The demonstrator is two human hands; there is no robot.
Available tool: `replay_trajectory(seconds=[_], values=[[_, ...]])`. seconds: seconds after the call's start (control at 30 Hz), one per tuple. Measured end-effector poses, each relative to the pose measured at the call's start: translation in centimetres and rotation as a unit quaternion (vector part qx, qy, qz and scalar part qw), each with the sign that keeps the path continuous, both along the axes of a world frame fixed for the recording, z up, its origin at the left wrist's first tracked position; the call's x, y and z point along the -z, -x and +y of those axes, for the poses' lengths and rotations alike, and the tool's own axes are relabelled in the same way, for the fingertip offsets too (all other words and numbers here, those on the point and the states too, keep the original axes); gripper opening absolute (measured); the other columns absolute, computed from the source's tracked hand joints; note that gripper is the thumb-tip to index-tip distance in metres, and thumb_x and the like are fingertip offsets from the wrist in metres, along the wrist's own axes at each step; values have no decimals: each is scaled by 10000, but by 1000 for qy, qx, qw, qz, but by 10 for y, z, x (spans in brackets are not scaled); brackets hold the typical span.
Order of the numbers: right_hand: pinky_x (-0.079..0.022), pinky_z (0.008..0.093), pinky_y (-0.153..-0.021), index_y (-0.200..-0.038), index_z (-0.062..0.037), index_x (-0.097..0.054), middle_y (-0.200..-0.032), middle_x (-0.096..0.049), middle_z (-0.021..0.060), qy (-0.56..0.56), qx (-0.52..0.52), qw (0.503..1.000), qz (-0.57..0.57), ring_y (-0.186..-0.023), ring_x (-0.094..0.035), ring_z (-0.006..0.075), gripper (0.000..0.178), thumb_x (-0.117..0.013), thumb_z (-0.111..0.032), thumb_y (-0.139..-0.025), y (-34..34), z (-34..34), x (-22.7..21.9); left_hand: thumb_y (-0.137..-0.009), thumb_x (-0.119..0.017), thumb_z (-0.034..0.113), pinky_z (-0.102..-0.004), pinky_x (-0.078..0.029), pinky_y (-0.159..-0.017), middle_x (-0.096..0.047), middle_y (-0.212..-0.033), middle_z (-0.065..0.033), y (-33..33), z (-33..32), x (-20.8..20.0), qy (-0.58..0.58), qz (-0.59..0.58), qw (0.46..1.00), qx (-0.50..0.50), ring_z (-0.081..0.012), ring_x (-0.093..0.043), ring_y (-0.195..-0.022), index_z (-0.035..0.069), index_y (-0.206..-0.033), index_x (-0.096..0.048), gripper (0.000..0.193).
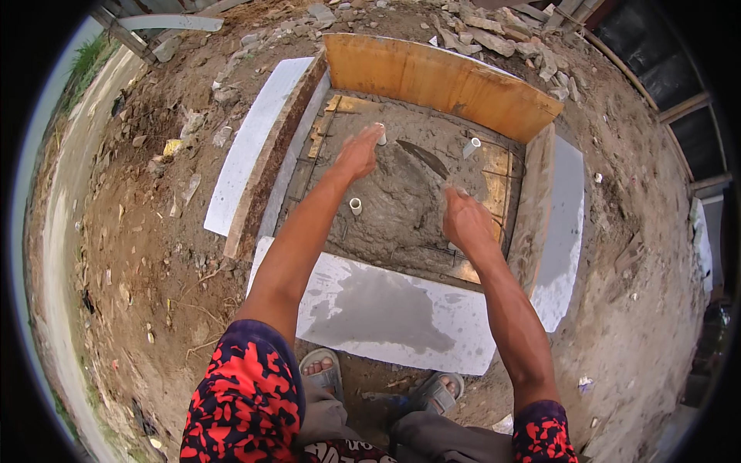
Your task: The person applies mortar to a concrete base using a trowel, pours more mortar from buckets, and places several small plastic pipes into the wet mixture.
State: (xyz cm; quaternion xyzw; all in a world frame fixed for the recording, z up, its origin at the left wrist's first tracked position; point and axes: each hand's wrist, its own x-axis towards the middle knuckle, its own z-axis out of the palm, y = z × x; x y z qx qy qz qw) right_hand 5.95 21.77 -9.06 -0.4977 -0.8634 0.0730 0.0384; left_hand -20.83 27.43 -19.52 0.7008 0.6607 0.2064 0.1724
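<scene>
Wet grey mortar (386,197) fills a shallow wooden form, and short white plastic pipes stick up out of it. At the far left pipe (382,137), my left hand (358,156) reaches in with its fingers closed against the pipe's upper end. My right hand (468,219) is wrapped around the handle of a trowel, whose dark pointed blade (423,158) lies over the mortar toward the far left. The handle itself is hidden in my fist. Another pipe (356,206) stands nearer to me, and one more pipe (472,147) leans at the far right.
A tall plywood board (432,77) closes the far side; a rough plank (274,162) and another board (534,208) flank the form. White sheets lie outside, the near sheet (386,309) wet in its middle. Dark rods (505,185) run along the inner edge. Broken stones (502,38) lie beyond.
</scene>
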Motion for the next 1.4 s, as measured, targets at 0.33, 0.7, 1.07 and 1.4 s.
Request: replay_trajectory(seconds=[0.33, 0.7, 1.07, 1.4], values=[[-505, 474, -757, -976, -44, -585, -929, -665, 186, 66, -48, 992, -91, -886, -645, 367, 234, -579, -60, -742, -31, -33, -28, -812, -402, -2, -490, -232, -1123, -267, -1532, -77, 7, -11, -6, 29, -11, 999, 26, -276, -260, -1406, 138, -1455, -313, 664], [-492, 481, -802, -1018, -8, -609, -928, -646, 255, 139, -76, 987, -11, -888, -619, 426, 275, -546, -127, -778, -44, -10, -15, -749, -465, -22, -390, -289, -1116, -294, -1501, -161, 5, -21, -14, -22, -8, 999, 45, -312, -304, -1374, 76, -1444, -301, 720], [-472, 506, -816, -980, 52, -604, -909, -630, 307, 195, -4, 980, 50, -891, -607, 466, 291, -492, -172, -830, -28, -20, -57, -790, -469, 46, -363, -267, -1126, -351, -1462, -201, 37, -72, -52, -13, -73, 997, -10, -341, -337, -1350, 27, -1417, -336, 642], [-489, 500, -800, -994, 74, -578, -925, -621, 334, 172, -40, 983, 50, -904, -610, 473, 279, -432, -125, -863, -18, -46, 5, -782, -479, 33, -375, -272, -1126, -376, -1428, -236, 36, -110, -92, -3, -53, 998, 24, -359, -357, -1331, -27, -1388, -351, 622]])
